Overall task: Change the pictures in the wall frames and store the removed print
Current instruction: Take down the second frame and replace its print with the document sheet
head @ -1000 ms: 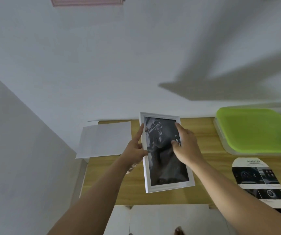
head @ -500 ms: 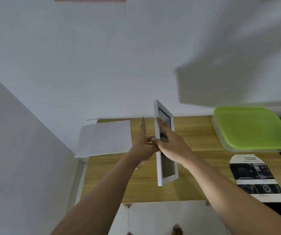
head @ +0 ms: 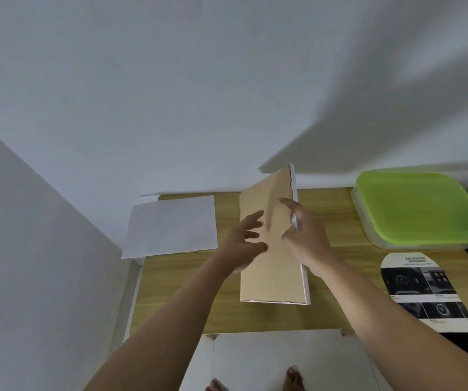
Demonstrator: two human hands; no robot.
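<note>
A white picture frame (head: 272, 266) stands tilted over the wooden table (head: 187, 300), its brown cardboard back facing me and its picture side hidden. My right hand (head: 303, 238) grips the frame's right white edge near the middle. My left hand (head: 244, 244) has its fingers spread against the left part of the cardboard back. A printed sheet with dark car pictures (head: 424, 292) lies on the table at the right.
A blank white sheet (head: 170, 224) lies at the table's back left, overhanging the edge. A clear box with a green lid (head: 419, 207) sits at the back right. White walls rise behind and to the left. My bare toes show below the table's front edge.
The frame has been turned over from picture side up, through edge-on, to cardboard back facing me. My left hand has shifted from the frame's left edge onto its back.
</note>
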